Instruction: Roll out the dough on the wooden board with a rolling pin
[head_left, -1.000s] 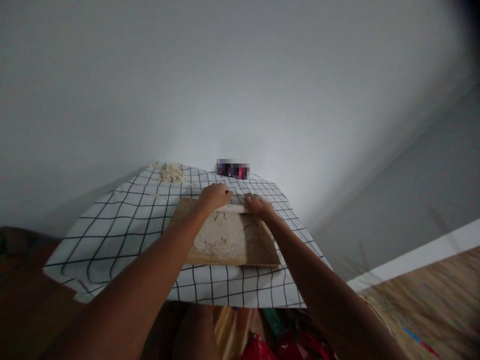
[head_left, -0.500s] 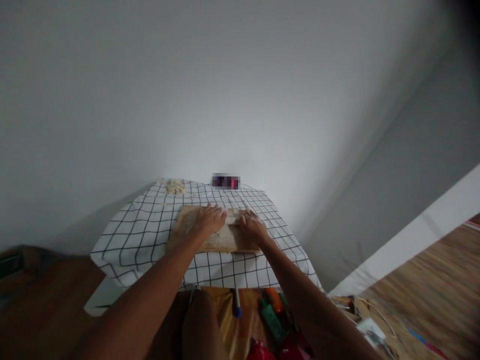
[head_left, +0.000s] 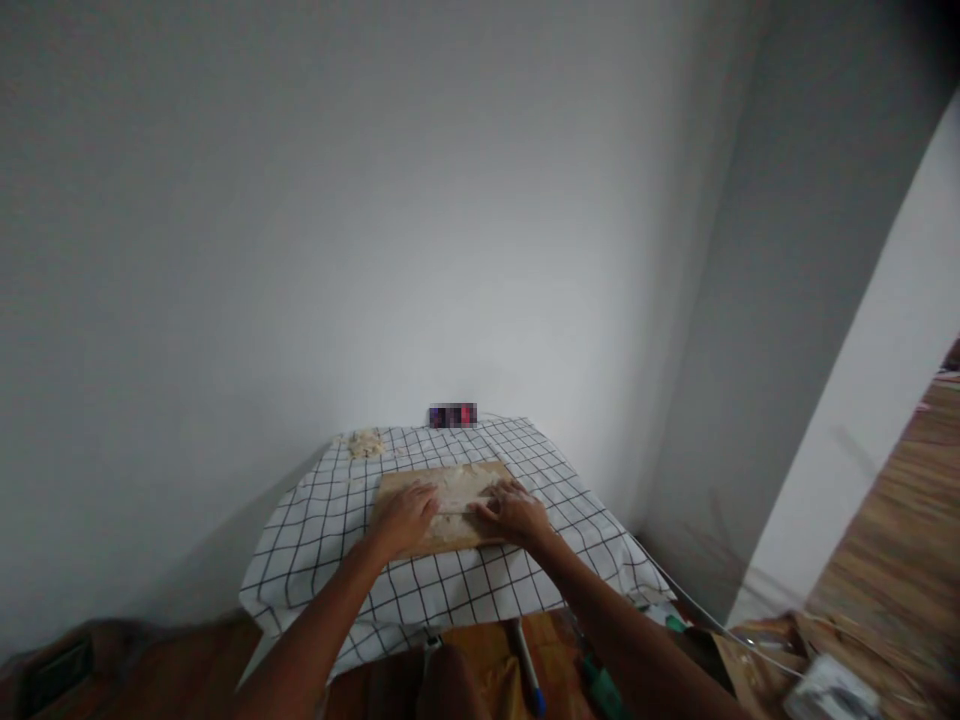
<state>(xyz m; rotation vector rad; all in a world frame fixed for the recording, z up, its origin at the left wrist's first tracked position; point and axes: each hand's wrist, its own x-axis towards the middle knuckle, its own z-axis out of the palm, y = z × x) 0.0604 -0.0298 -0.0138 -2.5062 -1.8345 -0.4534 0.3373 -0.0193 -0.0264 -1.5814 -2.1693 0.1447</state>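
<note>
Both hands have drawn back toward the near edge of the wooden board point(head_left: 480, 470) since the earlier frame, where they sat at its far edge; the whole table now sits lower and smaller in view. Left hand point(head_left: 405, 517) lies palm down over the near left part of the board. Right hand point(head_left: 517, 514) lies palm down over the near right part. Between them I see a pale rolling pin point(head_left: 457, 523), lying across the board parallel to its near edge. Fingers of both hands are spread flat and pressing on it, not curled around it. Flattened dough point(head_left: 459, 488) covers the middle of the board, just beyond the pin, its surface rough and pale.

Board rests on a white cloth with a black grid point(head_left: 322, 520) that drapes over the table edges. Small heap of dough scraps point(head_left: 365, 443) lies near the far left corner of the table, well apart from the board. Blurred dark object point(head_left: 453, 415) stands at the far edge against the wall point(head_left: 375, 200). Markers point(head_left: 529, 672) lie on the floor below the near edge.
</note>
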